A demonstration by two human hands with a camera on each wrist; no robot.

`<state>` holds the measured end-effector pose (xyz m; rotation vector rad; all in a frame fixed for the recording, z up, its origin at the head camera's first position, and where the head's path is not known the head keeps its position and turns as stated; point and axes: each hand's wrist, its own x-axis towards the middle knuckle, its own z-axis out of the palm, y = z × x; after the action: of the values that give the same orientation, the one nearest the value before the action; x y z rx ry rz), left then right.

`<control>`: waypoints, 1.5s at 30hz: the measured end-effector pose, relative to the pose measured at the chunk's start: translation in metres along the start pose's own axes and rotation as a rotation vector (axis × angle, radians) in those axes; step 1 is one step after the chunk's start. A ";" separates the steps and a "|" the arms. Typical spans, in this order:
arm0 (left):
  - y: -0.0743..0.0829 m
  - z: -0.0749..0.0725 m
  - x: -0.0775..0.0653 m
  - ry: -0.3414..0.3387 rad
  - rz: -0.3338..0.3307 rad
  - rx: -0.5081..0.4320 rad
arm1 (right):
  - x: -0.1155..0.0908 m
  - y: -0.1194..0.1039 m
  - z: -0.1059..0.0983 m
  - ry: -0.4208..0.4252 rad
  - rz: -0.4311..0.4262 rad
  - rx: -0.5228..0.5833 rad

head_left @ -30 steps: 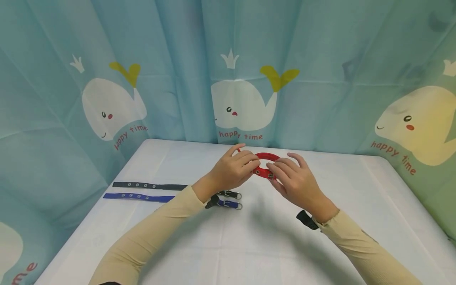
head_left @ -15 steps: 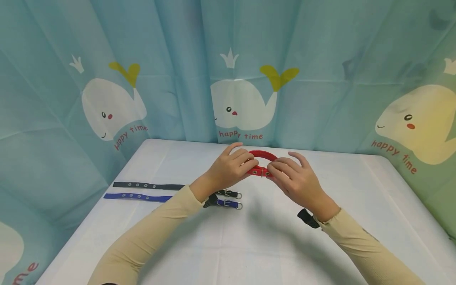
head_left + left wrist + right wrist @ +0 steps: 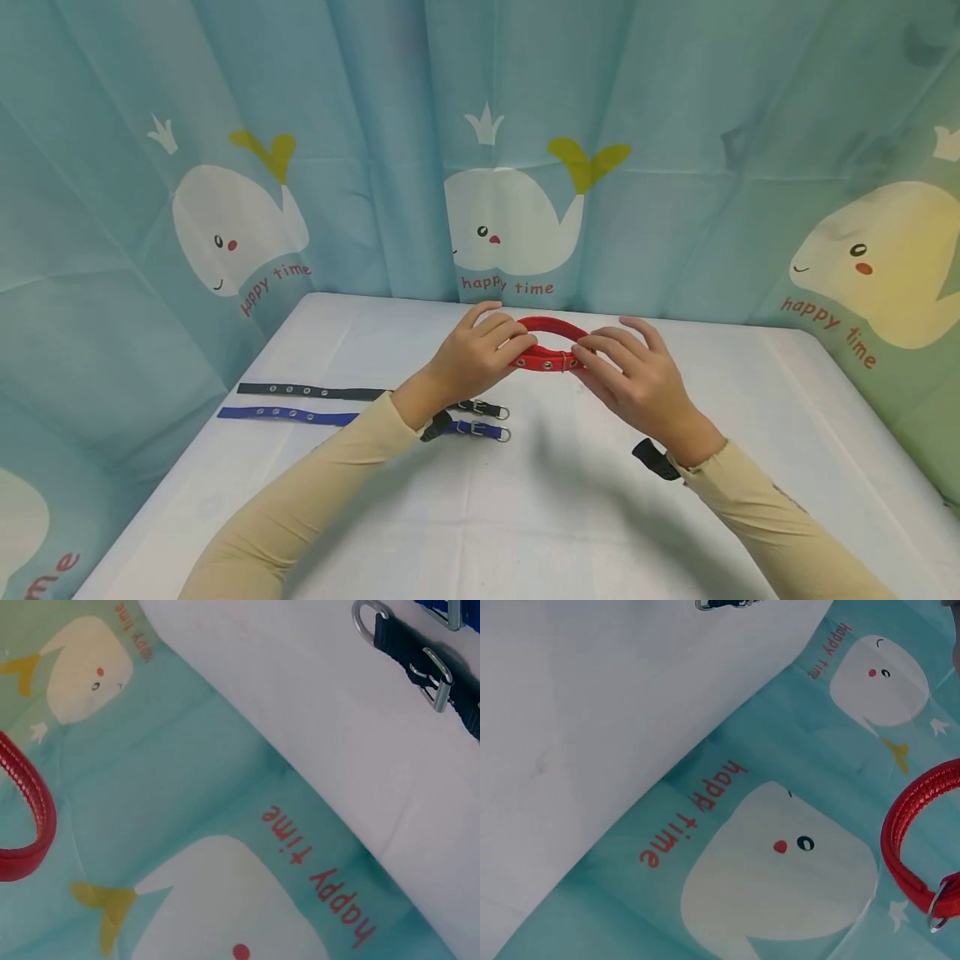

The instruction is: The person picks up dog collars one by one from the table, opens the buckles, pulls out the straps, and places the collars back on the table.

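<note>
A red collar [image 3: 553, 325], bent into a closed loop, is held up over the far part of the table between both hands. My left hand [image 3: 474, 352] pinches its left side, and the thumb and fingers of my right hand [image 3: 636, 371] pinch the right side. Metal eyelets line the near band, and a thin metal keeper ring [image 3: 564, 362] crosses it close to the right fingertips. The right fingers hide the collar's right end. Part of the red collar [image 3: 43, 817] enters the left wrist view at the left edge. In the right wrist view a metal ring [image 3: 935, 907] hangs on it.
On the white table [image 3: 480, 517] a black collar [image 3: 341, 392] and a blue collar [image 3: 300, 415] lie stretched out side by side, buckles to the right, partly under the left forearm. A blue curtain [image 3: 390, 125] with whale prints hangs behind the far table edge.
My hands have drawn slightly apart, left hand leftward and right hand rightward. More of the near band with its eyelets shows between them, and the keeper ring has come into view.
</note>
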<state>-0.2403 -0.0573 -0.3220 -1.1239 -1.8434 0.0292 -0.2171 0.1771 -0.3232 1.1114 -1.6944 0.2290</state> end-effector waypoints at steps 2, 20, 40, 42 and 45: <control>0.001 -0.001 0.000 -0.015 -0.003 -0.002 | 0.001 -0.001 0.002 -0.009 -0.003 0.006; 0.023 -0.004 0.007 -0.228 -0.067 0.007 | 0.004 -0.008 0.013 -0.090 0.016 -0.025; 0.016 -0.003 -0.001 -0.179 -0.048 0.059 | 0.011 -0.014 0.018 -0.084 0.024 0.013; 0.016 -0.002 -0.001 -0.171 -0.044 0.060 | 0.011 -0.014 0.019 -0.092 0.025 0.018; 0.016 -0.001 0.000 -0.167 -0.050 0.061 | 0.012 -0.015 0.021 -0.091 0.029 0.020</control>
<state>-0.2285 -0.0484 -0.3286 -1.0597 -2.0038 0.1532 -0.2198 0.1494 -0.3274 1.1274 -1.7933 0.2177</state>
